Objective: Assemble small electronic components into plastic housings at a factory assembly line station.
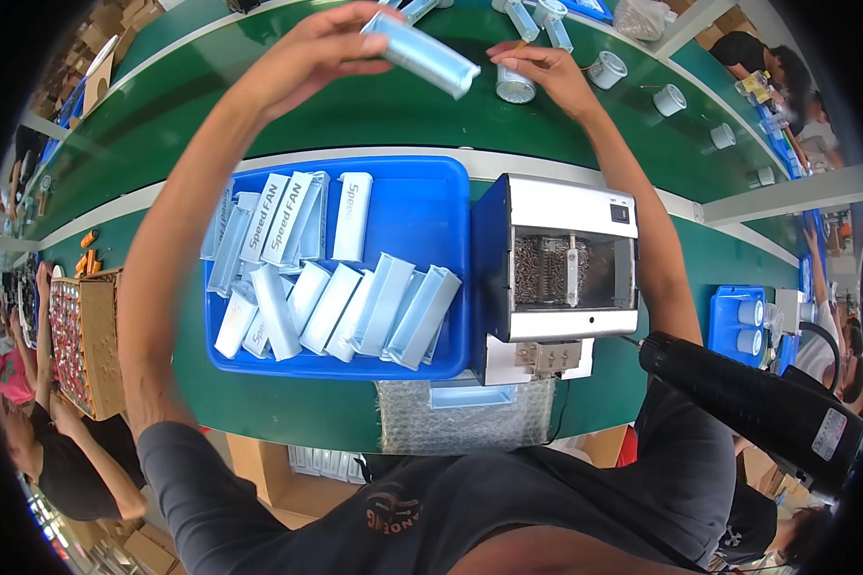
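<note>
My left hand [321, 43] reaches far over the green conveyor belt [374, 115] and grips a long pale-blue plastic casing [422, 55], held slanted above the belt. My right hand [537, 69] is stretched out beside it, fingers pinched together just above a round white ribbed part [514, 86] lying on the belt; whether it holds something small I cannot tell. Below my arms sits a blue tray [431, 211] with several more pale-blue and white casings [326, 297] lying in it.
A metal screw-feeder box [566, 268] full of small screws stands right of the tray. A black electric screwdriver [748, 398] hangs at lower right. Bubble wrap [460, 417] lies at the near edge. More white round parts [669, 100] ride the belt. Other people work at both sides.
</note>
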A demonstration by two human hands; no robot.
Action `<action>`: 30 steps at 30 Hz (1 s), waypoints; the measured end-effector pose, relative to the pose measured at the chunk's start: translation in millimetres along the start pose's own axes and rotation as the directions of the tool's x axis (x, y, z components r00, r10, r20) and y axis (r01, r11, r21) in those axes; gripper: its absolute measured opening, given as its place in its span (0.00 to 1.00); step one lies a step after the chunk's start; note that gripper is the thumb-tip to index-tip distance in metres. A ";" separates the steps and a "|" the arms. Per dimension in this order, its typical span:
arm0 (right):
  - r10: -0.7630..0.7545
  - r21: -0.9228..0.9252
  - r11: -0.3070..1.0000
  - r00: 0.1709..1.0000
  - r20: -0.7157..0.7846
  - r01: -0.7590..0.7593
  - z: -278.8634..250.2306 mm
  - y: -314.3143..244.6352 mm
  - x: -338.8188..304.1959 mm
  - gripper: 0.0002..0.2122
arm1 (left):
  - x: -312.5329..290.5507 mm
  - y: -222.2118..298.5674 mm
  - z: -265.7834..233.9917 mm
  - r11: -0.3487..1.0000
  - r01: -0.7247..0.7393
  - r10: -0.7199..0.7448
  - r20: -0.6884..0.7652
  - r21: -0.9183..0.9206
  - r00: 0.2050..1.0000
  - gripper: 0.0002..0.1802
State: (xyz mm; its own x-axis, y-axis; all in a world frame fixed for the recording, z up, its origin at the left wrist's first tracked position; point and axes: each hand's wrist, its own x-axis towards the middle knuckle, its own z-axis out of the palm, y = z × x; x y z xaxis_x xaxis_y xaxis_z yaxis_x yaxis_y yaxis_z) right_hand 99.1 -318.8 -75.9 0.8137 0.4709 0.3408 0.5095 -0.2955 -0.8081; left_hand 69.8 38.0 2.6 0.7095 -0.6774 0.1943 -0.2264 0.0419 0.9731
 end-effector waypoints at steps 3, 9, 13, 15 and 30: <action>0.052 0.044 0.998 0.995 -0.085 -0.048 18.1 1.2 6.2 0.12 | 55.1 -42.6 0.6 0.877 -0.199 0.209 -0.025 -0.437 0.978 0.26; 0.026 -0.046 0.998 0.992 -0.127 -0.032 33.5 0.4 21.8 0.17 | 109.4 -83.8 15.5 0.899 -0.177 -0.061 -0.515 -0.400 0.855 0.24; 0.119 -0.145 0.981 0.990 -0.075 -0.129 30.6 -0.1 27.2 0.16 | 120.7 -97.3 9.0 0.939 -0.180 0.008 -0.505 -0.294 0.863 0.21; 0.011 -0.153 0.988 0.989 -0.145 -0.034 40.7 -2.4 29.0 0.16 | 114.8 -106.0 -8.9 0.743 -0.430 0.268 -0.360 -0.513 0.893 0.20; -0.034 -0.270 0.963 0.988 -0.149 -0.007 45.1 -4.2 20.4 0.13 | 120.1 -58.8 29.4 0.986 -0.138 0.167 -0.498 0.095 0.851 0.19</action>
State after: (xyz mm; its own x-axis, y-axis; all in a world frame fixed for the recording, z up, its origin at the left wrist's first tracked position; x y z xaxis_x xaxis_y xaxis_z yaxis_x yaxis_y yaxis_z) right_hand 100.9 -270.5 -87.2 0.8283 0.3516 0.4363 0.5603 -0.5126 -0.6506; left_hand 148.7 -67.3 -35.0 0.8983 -0.2041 0.3892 -0.3842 0.0652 0.9210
